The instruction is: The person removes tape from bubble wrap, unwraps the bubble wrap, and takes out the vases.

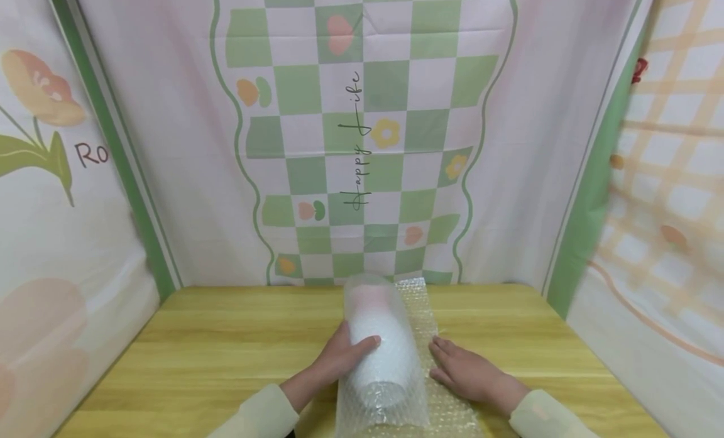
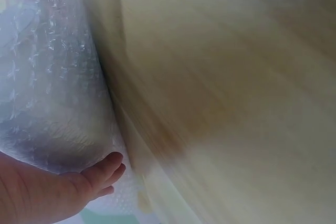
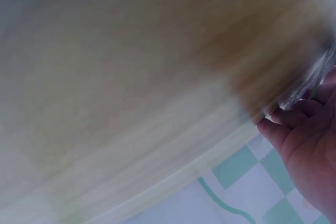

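A white, rounded object (image 1: 381, 344) with a pinkish far end lies inside bubble wrap (image 1: 410, 413) at the front middle of the table; its kind is hidden by the wrap. From the left side my left hand (image 1: 342, 356) holds it, thumb across the top. In the left wrist view, the fingers of that hand (image 2: 68, 187) lie along the wrapped side. At the right, my right hand (image 1: 472, 369) grips the edge of the flat, loose part of the wrap. Clear film (image 3: 310, 80) shows between thumb and fingers of that hand (image 3: 315, 140) in the right wrist view.
The wooden table (image 1: 243, 337) extends to both sides of the wrapped object. Behind it hangs a white cloth with a green checked pattern (image 1: 384, 86). Printed cloths (image 1: 34, 237) also stand along the left and right sides.
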Available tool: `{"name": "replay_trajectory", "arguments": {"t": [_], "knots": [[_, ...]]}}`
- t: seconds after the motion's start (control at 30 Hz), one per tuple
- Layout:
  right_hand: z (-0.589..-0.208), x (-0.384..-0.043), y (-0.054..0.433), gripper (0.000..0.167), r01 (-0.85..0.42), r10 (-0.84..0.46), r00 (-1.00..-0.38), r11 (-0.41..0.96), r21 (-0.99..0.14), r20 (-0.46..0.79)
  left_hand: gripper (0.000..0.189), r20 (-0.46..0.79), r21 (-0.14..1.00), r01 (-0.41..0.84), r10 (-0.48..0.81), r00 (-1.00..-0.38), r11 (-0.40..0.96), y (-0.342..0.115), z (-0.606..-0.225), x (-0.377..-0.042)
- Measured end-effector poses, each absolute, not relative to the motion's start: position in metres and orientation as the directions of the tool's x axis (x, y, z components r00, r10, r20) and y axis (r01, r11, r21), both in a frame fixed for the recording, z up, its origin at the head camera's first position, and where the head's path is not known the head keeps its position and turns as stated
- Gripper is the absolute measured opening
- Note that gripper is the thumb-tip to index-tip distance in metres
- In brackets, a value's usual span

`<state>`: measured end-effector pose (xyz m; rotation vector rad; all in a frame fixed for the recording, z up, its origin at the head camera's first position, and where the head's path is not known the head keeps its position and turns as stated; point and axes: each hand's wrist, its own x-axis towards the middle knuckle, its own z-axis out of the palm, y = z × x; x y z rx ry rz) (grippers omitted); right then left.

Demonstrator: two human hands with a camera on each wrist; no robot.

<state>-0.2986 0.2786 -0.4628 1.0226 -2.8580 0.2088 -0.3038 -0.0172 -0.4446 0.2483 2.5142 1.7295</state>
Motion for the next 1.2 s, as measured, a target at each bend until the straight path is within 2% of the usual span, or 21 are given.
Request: {"name": "replay_trajectory", "arguments": {"t": [0.2,0.43,0.77,1.0,1.1,1.2], "knots": [[-0.464,-0.299,0.279,0.059,-0.632,-0.62,-0.774,0.768,-0.101,0.13,0.103,0.025,0.922,0.083,0.158,-0.987,0.377,-0.016,-0.442,-0.301],[-0.464,-0.299,0.279,0.06,-0.63,-0.618,-0.776,0.769,-0.107,0.128,0.091,0.063,0.925,0.121,0.169,-0.984,0.359,-0.017,-0.44,-0.303],[-0.464,-0.3,0.279,0.061,-0.619,-0.61,-0.785,0.776,-0.118,0.106,0.092,0.058,0.901,0.112,0.139,-0.989,0.419,-0.014,-0.434,-0.304],[-0.464,-0.3,0.279,0.06,-0.622,-0.613,-0.783,0.774,-0.116,0.108,0.094,0.13,0.89,0.193,0.176,-0.976,0.414,-0.01,-0.426,-0.304],[-0.463,-0.299,0.278,0.06,-0.624,-0.614,-0.781,0.773,-0.114,0.114,0.099,0.16,0.852,0.237,0.199,-0.967,0.467,-0.006,-0.419,-0.302],[-0.462,-0.298,0.277,0.06,-0.622,-0.612,-0.783,0.774,-0.121,0.114,0.105,0.174,0.763,0.283,0.237,-0.956,0.581,-0.001,-0.412,-0.298]]}}
